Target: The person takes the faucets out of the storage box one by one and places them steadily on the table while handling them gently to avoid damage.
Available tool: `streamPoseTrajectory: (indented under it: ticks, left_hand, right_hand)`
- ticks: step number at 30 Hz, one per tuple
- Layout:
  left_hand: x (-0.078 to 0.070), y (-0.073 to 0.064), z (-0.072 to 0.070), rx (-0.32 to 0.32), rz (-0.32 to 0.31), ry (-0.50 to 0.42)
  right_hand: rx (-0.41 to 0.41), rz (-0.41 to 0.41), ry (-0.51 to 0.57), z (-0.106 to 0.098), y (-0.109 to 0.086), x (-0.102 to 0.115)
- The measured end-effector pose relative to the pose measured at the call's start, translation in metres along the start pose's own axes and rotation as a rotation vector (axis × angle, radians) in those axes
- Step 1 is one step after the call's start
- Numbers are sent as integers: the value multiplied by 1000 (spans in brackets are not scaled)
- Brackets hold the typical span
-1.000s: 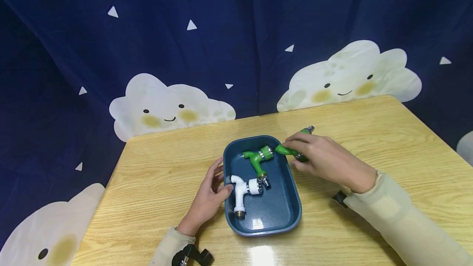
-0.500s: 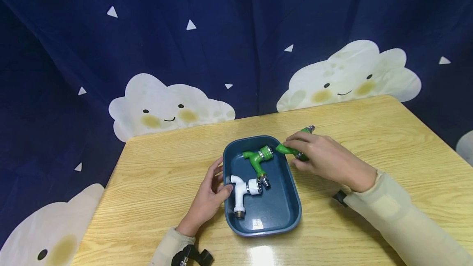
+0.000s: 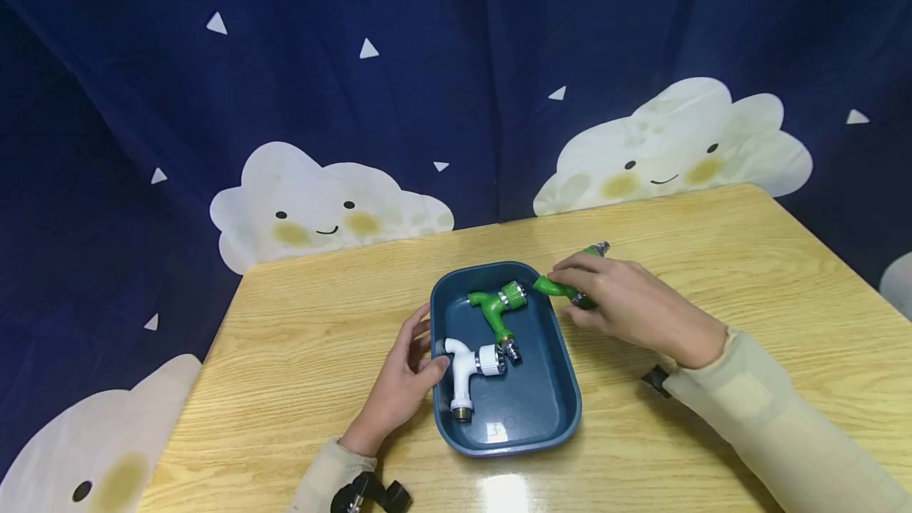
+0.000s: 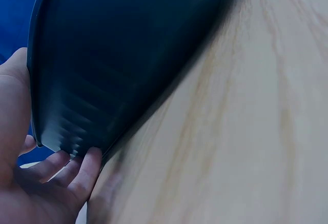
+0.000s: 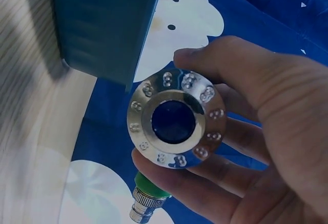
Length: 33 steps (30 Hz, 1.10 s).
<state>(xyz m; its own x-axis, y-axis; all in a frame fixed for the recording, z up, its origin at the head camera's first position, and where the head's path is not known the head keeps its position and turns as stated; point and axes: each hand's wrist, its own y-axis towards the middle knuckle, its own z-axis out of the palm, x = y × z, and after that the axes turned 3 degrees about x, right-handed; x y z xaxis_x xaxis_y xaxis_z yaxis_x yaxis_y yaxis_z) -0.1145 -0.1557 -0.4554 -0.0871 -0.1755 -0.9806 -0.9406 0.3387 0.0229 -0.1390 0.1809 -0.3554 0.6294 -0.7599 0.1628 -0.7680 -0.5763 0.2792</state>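
A dark blue plastic tub (image 3: 530,406) stands on the wooden table. My left hand (image 3: 402,382) holds its left side, thumb over the rim and fingers against the outer wall (image 4: 128,44). Inside lie a green tap (image 3: 493,309) with a ribbed green knob and, nearer, a white tap (image 3: 463,374) with a white knob. Beyond the tub's right rim, my right hand (image 3: 623,299) grips another green tap (image 3: 559,290), its spout toward the tub. The right wrist view shows this tap's round chrome knob end (image 5: 210,114) between thumb and fingers, its threaded metal end (image 5: 143,203) below.
Wooden tabletop (image 3: 321,323) surrounds the tub. A dark blue curtain (image 3: 427,85) with white clouds and triangles hangs behind the table. Black wrist straps with small devices (image 3: 370,492) sit at the sleeves.
My right hand with the green tap has shifted very slightly to the right. The left hand, the tub and the two taps inside stay put.
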Motion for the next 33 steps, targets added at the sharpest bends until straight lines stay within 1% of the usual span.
streamPoseTrajectory:
  ticks: [7, 14, 24, 33]
  left_hand:
    - [0, 0, 0, -5, -2, 1]
    - [-1, 0, 0, -5, -16, -4]
    - [0, -1, 0, -1, 4, 6]
    - [0, 0, 0, -3, -8, -6]
  right_hand:
    - [5, 8, 4, 1, 0, -2]
    - [-1, 4, 6, 2, 0, -3]
    - [17, 22, 19, 3, 1, -5]
    - [12, 17, 17, 6, 1, -8]
